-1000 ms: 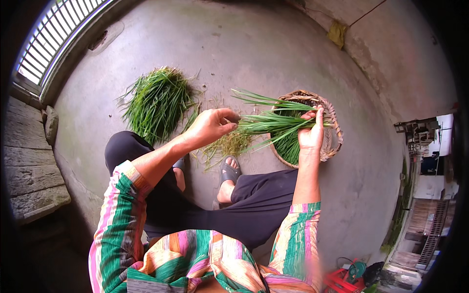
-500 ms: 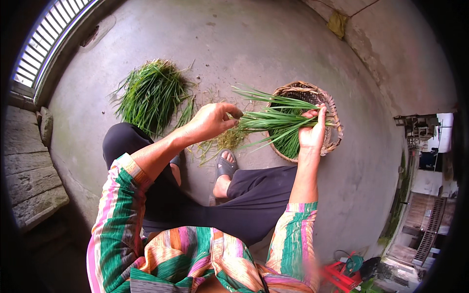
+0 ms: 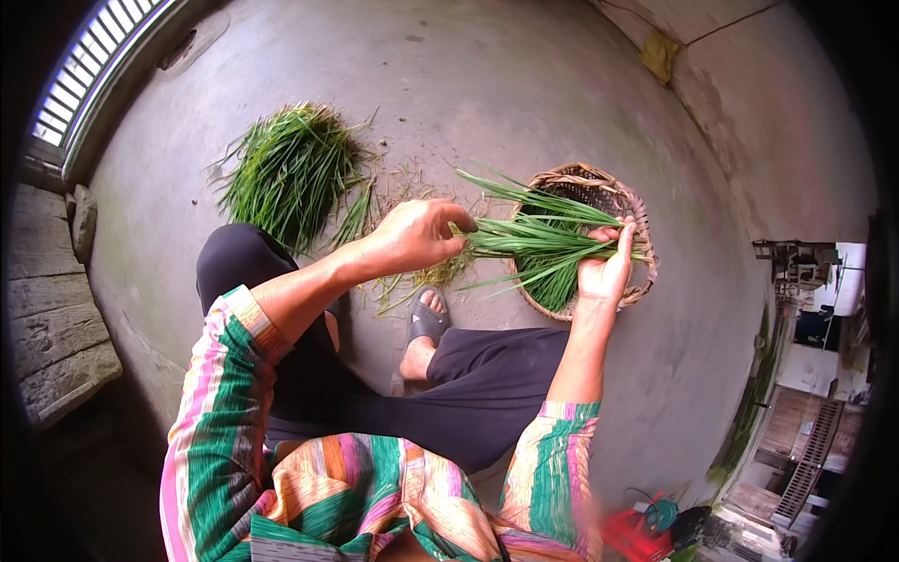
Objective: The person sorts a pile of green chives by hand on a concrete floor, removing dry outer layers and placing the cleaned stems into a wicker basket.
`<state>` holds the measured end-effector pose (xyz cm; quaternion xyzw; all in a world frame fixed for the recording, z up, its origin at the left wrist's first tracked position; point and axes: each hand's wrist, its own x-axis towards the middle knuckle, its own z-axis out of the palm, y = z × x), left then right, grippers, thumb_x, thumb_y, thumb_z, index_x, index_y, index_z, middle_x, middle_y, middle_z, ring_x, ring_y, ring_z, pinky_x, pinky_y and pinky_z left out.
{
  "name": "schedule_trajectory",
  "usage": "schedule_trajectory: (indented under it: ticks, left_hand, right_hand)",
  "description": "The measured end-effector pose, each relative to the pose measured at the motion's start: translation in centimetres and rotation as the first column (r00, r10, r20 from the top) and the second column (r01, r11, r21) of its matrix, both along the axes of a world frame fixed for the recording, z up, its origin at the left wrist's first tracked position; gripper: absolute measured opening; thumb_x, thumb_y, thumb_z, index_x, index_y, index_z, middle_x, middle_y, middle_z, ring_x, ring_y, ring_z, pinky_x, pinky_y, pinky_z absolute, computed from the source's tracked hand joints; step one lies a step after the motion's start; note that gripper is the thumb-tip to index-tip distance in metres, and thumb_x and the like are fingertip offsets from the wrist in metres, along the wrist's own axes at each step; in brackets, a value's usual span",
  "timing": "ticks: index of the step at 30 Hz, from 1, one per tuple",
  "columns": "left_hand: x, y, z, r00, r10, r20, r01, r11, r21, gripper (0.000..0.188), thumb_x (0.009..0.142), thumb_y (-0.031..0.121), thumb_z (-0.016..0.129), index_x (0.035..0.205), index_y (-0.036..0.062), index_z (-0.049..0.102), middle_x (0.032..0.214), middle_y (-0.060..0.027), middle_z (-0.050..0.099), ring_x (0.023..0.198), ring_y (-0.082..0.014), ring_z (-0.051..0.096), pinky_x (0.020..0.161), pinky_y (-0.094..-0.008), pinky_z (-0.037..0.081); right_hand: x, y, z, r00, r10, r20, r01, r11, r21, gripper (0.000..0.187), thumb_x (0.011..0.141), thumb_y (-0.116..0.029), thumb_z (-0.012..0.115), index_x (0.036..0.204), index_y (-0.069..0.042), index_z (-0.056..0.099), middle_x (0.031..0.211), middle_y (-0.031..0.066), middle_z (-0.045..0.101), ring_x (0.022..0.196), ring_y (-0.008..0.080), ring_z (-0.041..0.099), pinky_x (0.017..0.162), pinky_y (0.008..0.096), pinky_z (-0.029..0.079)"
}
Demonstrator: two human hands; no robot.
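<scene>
My right hand (image 3: 607,267) is closed around a bunch of green chives (image 3: 538,236), long narrow leaves that fan out leftward. It holds them above a round woven basket (image 3: 642,211), in which more green leaves (image 3: 562,288) lie. At the left ends of the bunch, my left hand (image 3: 423,231) has its thumb and fingers pinched together on leaf tips. Exactly how many leaves it grips is hidden by the fingers. A large heap of the same chives (image 3: 292,178) rests on the floor to the far left.
Yellowed leaf scraps (image 3: 440,272) are strewn on the concrete floor (image 3: 487,84) between heap and basket, beside my sandalled foot (image 3: 429,314). A few loose leaves (image 3: 356,217) lie next to the heap. Wooden planks (image 3: 64,304) line the left; a red object (image 3: 637,536) stands lower right.
Both hands and the bunch have shifted slightly to the right and stay close together. The view has moved a little. The bunch is still held in my right hand.
</scene>
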<state>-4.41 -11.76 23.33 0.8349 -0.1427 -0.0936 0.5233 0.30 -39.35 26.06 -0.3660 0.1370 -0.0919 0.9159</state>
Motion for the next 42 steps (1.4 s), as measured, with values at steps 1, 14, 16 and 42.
schedule_trajectory:
  ticks: [1, 14, 16, 42]
  left_hand:
    - [0.1, -0.1, 0.0, 1.000, 0.000, 0.004, 0.000, 1.000, 0.011, 0.024, 0.075, 0.016, 0.062, 0.096, 0.0051, 0.064, 0.080, -0.0123, 0.063, 0.070, -0.0215, 0.063, 0.065, -0.0320, 0.050]
    - [2.1, -1.3, -1.5, 0.948, 0.013, 0.319, -0.075, 0.980, 0.182, 0.013, 0.072, 0.014, 0.061, 0.080, 0.0041, 0.062, 0.073, -0.0120, 0.061, 0.070, -0.0288, 0.061, 0.063, -0.0378, 0.050]
    - [2.8, -1.3, -1.5, 0.953, 0.019, 0.302, -0.087, 0.973, 0.215, 0.012, 0.072, 0.014, 0.061, 0.079, 0.0045, 0.062, 0.071, -0.0123, 0.061, 0.069, -0.0290, 0.061, 0.062, -0.0380, 0.050]
    - [3.8, 1.1, -3.4, 0.853, -0.174, -0.493, -0.076, 0.891, -0.448, 0.024, 0.094, 0.020, 0.049, 0.103, 0.0013, 0.060, 0.092, -0.0018, 0.063, 0.084, -0.0094, 0.058, 0.079, -0.0244, 0.047]
  right_hand:
    - [0.1, 0.0, -0.1, 1.000, 0.000, -0.001, 0.000, 1.000, 0.007, 0.021, 0.088, -0.025, 0.057, 0.103, -0.010, 0.054, 0.090, -0.0032, 0.054, 0.069, 0.0068, 0.046, 0.060, 0.0205, 0.045]
    - [0.5, 0.6, -0.1, 0.998, -0.063, -0.001, 0.062, 0.996, -0.065, 0.025, 0.089, -0.025, 0.056, 0.109, -0.010, 0.053, 0.091, -0.0035, 0.054, 0.070, 0.0069, 0.044, 0.061, 0.0211, 0.043]
    - [0.8, 1.1, 0.0, 0.997, -0.077, 0.025, 0.079, 0.993, -0.092, 0.026, 0.089, -0.025, 0.057, 0.108, -0.009, 0.052, 0.091, -0.0031, 0.054, 0.070, 0.0073, 0.044, 0.060, 0.0215, 0.043]
    - [6.4, 1.0, -0.4, 0.978, -0.160, 0.131, 0.182, 0.968, -0.174, 0.019, 0.090, -0.024, 0.056, 0.097, -0.007, 0.054, 0.079, -0.0021, 0.048, 0.068, 0.0068, 0.043, 0.059, 0.0203, 0.041]
